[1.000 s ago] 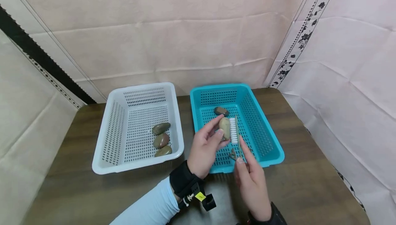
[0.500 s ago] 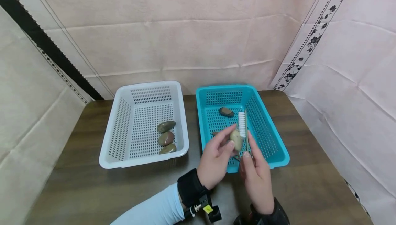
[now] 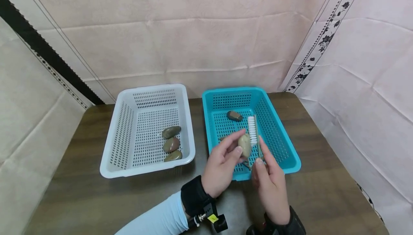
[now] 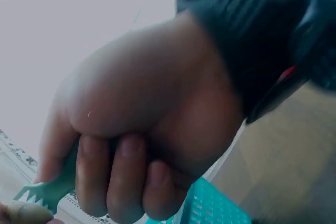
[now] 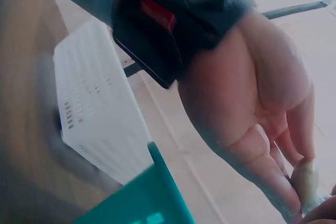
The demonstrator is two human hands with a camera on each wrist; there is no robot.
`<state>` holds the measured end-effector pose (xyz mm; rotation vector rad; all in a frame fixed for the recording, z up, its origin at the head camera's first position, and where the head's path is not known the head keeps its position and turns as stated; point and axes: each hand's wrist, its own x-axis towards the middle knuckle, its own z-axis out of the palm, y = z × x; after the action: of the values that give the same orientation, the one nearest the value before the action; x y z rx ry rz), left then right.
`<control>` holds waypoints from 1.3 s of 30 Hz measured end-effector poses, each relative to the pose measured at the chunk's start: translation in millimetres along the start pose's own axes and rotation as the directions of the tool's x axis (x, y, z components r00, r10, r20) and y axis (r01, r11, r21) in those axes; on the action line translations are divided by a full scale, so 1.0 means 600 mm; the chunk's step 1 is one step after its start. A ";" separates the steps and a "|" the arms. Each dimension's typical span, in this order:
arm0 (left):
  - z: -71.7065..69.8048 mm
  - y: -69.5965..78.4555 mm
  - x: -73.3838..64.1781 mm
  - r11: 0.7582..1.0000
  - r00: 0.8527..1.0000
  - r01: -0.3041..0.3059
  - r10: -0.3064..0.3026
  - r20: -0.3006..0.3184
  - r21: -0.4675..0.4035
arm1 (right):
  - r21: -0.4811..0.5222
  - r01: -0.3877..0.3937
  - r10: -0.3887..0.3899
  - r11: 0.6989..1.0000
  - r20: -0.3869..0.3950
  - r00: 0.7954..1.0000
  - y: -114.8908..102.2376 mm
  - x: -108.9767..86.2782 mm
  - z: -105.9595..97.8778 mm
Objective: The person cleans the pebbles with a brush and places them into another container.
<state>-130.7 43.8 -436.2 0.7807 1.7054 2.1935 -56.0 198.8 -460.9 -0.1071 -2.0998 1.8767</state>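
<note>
In the head view my left hand (image 3: 222, 167) pinches a pale green-beige oval stone (image 3: 245, 145) between thumb and fingers, above the near part of the turquoise basket (image 3: 293, 158). My right hand (image 3: 270, 183) grips the handle of a green scrub brush (image 3: 252, 131), its white bristles turned toward the stone. Brush and stone are side by side; whether they touch is hard to tell there. The left wrist view has curled fingers round the brush's green handle (image 4: 64, 182), with bristles against a pale stone (image 4: 29, 212). Fingertips hold the stone (image 5: 305, 179) in the right wrist view.
A dark brown stone (image 3: 234, 116) lies at the back of the turquoise basket, and others are partly hidden under the hands. To the left, a white basket (image 3: 108, 156) holds three stones (image 3: 171, 144). Both stand on a wooden table (image 3: 80, 192) before cloth-covered walls.
A second ago the stone was level with the bristles; it has since shifted toward the handle end of the brush. The head view has swung slightly. Both grips are kept.
</note>
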 end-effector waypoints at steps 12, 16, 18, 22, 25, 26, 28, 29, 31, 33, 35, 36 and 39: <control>-0.034 0.022 0.016 0.997 0.987 -0.079 0.078 -0.143 -0.001 | -0.090 -0.098 0.104 0.991 0.066 0.992 0.003 -0.046 0.031; -0.022 0.008 0.005 0.998 0.988 -0.056 0.057 -0.145 0.015 | -0.146 -0.072 0.077 0.987 0.029 0.997 -0.003 -0.048 0.025; -0.015 0.000 0.001 0.999 0.992 -0.042 0.045 -0.122 0.026 | -0.149 -0.011 0.012 0.989 0.005 1.000 -0.006 -0.042 0.021; -0.013 -0.002 0.003 0.998 0.994 -0.030 0.035 -0.099 0.051 | -0.136 0.032 -0.035 0.990 -0.017 0.999 -0.008 -0.037 0.018; -0.024 0.006 0.014 0.996 0.991 -0.030 0.041 -0.131 0.087 | -0.147 -0.040 0.041 0.988 0.005 0.999 -0.007 -0.048 0.024; -0.028 0.009 0.018 0.995 0.989 -0.027 0.041 -0.142 0.100 | -0.154 -0.064 0.067 0.986 0.013 0.998 -0.005 -0.053 0.027; -0.035 0.010 0.022 0.993 0.987 -0.028 0.045 -0.153 0.113 | -0.174 -0.089 0.094 0.981 0.021 0.995 -0.002 -0.060 0.032; -0.036 0.008 0.022 0.992 0.987 -0.034 0.053 -0.149 0.123 | -0.181 -0.084 0.089 0.980 0.020 0.996 0.000 -0.061 0.033; -0.032 0.003 0.018 0.991 0.991 -0.031 0.046 -0.122 0.127 | -0.189 -0.061 0.062 0.980 0.001 0.998 0.000 -0.058 0.032; -0.023 -0.003 0.010 0.992 0.996 -0.028 0.039 -0.082 0.126 | -0.186 -0.010 0.004 0.983 -0.032 0.999 -0.001 -0.049 0.024; -0.012 -0.007 0.002 0.993 0.998 -0.031 0.037 -0.046 0.117 | -0.169 0.036 -0.045 0.985 -0.052 0.998 -0.003 -0.037 0.016; -0.008 -0.007 -0.001 0.994 0.999 -0.025 0.029 -0.033 0.107 | -0.158 0.052 -0.061 0.986 -0.052 0.997 -0.004 -0.032 0.012; -0.009 0.001 0.002 0.993 0.998 -0.037 0.042 -0.042 0.108 | -0.126 0.059 -0.063 0.990 -0.028 0.998 -0.006 -0.026 0.009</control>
<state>-134.6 40.0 -436.4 0.8036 1.8580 2.1757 -42.1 189.1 -461.0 -0.0994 -2.1730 1.6969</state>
